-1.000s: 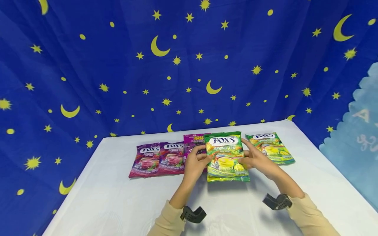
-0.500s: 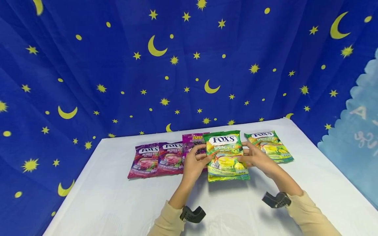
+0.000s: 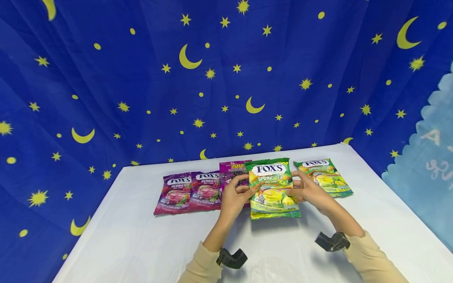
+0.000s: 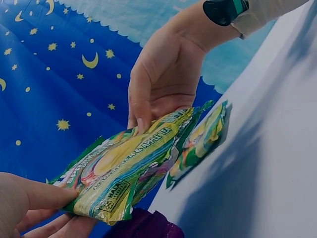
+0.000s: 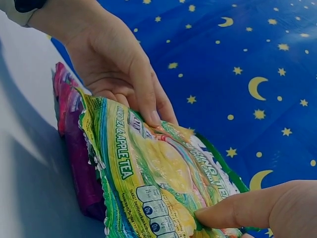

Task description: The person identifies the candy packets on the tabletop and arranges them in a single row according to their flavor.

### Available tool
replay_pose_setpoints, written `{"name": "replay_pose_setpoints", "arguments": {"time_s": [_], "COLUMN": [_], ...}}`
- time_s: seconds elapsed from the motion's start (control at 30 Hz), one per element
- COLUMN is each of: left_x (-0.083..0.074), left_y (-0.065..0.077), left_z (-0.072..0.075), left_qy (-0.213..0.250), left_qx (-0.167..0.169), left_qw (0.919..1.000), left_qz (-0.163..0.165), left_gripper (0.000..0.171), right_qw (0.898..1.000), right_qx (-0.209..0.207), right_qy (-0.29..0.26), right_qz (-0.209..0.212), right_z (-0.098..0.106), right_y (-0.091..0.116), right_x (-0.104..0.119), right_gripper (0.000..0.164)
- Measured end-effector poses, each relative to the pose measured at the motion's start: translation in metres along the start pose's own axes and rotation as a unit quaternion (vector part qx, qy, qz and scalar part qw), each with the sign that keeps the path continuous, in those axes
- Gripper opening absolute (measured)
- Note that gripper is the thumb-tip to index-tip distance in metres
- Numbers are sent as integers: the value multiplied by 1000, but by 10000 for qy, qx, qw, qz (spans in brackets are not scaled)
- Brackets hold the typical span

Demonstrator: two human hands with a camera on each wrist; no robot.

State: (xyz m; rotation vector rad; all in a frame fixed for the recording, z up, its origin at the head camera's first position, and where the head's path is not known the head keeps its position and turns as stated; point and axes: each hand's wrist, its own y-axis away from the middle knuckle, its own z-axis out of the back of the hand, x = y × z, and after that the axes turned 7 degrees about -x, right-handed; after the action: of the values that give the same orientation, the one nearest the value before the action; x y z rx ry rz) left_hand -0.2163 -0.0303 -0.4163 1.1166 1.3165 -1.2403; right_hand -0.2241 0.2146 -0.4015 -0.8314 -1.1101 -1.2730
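A green and yellow Fox's Spring Tea candy bag [image 3: 271, 192] is held up off the table, its front towards the head camera. My left hand [image 3: 232, 198] pinches its left side, thumb [image 4: 54, 197] on the front and fingers behind. On the opposite side my right hand [image 3: 311, 193] grips the edge the same way, with the thumb [image 5: 233, 208] pressed on the printed face. Partly hidden behind the bag and my left hand lies a purple candy bag [image 3: 233, 168] marked 100.
Two purple Fox's Berries bags [image 3: 175, 194] lie side by side on the left of the white table [image 3: 141, 243]. Another Spring Tea bag [image 3: 323, 179] lies to the right. A blue star-and-moon cloth [image 3: 226, 86] hangs behind the table's back edge.
The held candy bag has shifted very slightly to the right, with both hands keeping their grip. The bags on the table have stayed in place.
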Motion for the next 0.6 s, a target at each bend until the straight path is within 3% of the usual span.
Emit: {"name": "replay_pose_setpoints", "arguments": {"time_s": [0.6], "left_x": [6], "left_y": [-1], "left_z": [-8], "left_qy": [-293], "left_qx": [-61], "left_qw": [9994], "left_qz": [171], "left_gripper": [44], "right_qw": [10000], "right_qx": [66], "right_qy": [28], "right_qz": [-68], "right_z": [7], "right_y": [-2], "right_x": [-6], "right_gripper": [71]}}
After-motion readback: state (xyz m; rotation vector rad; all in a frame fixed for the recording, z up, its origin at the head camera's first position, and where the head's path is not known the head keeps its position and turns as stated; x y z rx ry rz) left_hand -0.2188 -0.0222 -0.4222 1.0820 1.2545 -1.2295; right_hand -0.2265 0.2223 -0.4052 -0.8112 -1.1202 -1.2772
